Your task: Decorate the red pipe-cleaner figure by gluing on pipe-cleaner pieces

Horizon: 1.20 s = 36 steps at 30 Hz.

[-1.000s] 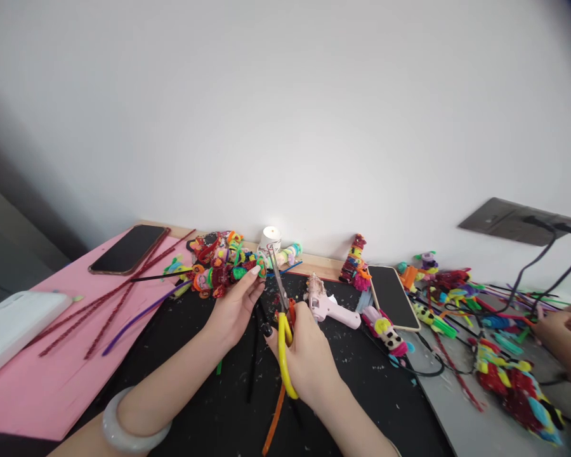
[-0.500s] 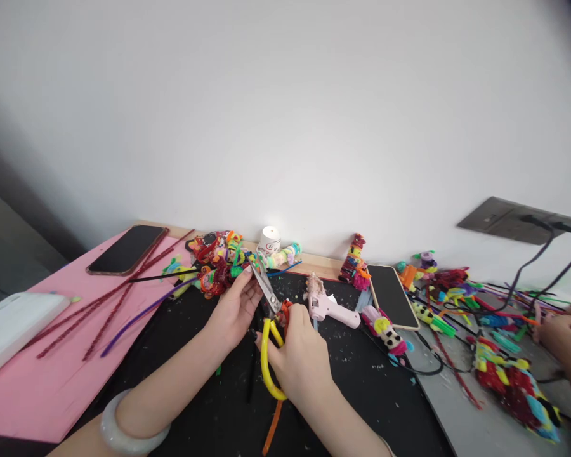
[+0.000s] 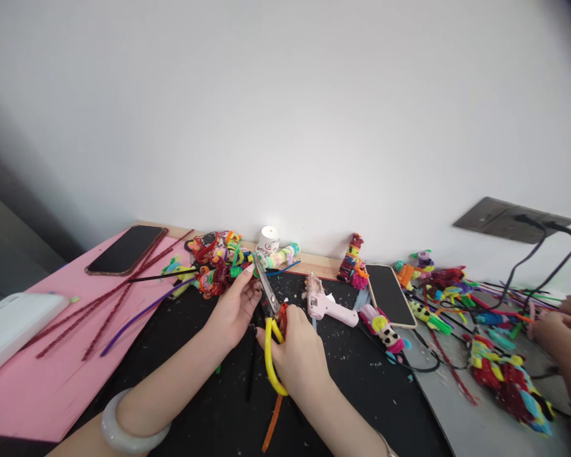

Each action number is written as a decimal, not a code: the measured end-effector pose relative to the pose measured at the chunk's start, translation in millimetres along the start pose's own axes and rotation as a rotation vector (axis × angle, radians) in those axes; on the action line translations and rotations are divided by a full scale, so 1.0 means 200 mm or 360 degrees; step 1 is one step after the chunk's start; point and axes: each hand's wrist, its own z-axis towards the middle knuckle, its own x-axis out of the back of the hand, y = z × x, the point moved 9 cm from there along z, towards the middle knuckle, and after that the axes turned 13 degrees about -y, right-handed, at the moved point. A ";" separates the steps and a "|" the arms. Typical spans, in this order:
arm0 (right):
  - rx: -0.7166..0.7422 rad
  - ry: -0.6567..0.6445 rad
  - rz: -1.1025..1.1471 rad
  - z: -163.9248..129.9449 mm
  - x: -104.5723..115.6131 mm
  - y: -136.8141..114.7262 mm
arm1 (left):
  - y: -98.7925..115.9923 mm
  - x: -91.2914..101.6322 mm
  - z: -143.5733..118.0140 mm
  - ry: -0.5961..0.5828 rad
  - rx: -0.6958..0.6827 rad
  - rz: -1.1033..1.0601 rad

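Observation:
My right hand [image 3: 297, 352] grips yellow-handled scissors [image 3: 269, 317] over a black mat [image 3: 347, 381], blades pointing up and left. My left hand [image 3: 233, 311] pinches a small piece next to the blade tips; what it holds is too small to tell. A pale bangle [image 3: 128, 425] sits on my left wrist. Just beyond my left fingers lies a heap of colourful pipe-cleaner figures [image 3: 214, 260]. An orange pipe cleaner [image 3: 272, 425] lies under my right wrist.
A pink glue gun [image 3: 326, 304], a lit candle [image 3: 269, 239], a phone [image 3: 390, 295], another phone [image 3: 126, 249] on a pink sheet [image 3: 42, 387] with red pipe cleaners [image 3: 99, 308]. Another person's hands [image 3: 559, 333] work at the right among figures and cables.
The scissors tilted leftward and their blades moved toward my left fingertips, closing on the small piece. My right hand shifted slightly left. The other person's hands moved a little.

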 end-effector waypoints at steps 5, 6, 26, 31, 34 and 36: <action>0.0089 -0.0019 0.0250 0.02 -0.01 0.03 | 0.01 0.00 -0.01 0.0032 -0.0006 -0.0004; 0.0109 -0.0012 0.0310 0.02 -0.01 0.03 | 0.01 -0.01 -0.01 0.0040 -0.0014 -0.0001; 0.0103 0.0125 0.0051 -0.01 0.03 0.02 | -0.01 -0.02 0.00 -0.0065 0.0046 -0.0038; 0.0058 0.0103 0.0045 0.00 0.03 0.04 | -0.01 -0.03 0.00 -0.0070 0.0052 -0.0052; 0.0042 0.0104 0.0057 0.01 0.03 0.04 | 0.00 -0.02 0.00 -0.0061 0.0056 -0.0042; 0.0038 0.0094 0.0077 0.01 0.03 0.04 | 0.00 -0.02 -0.01 -0.0055 0.0056 -0.0031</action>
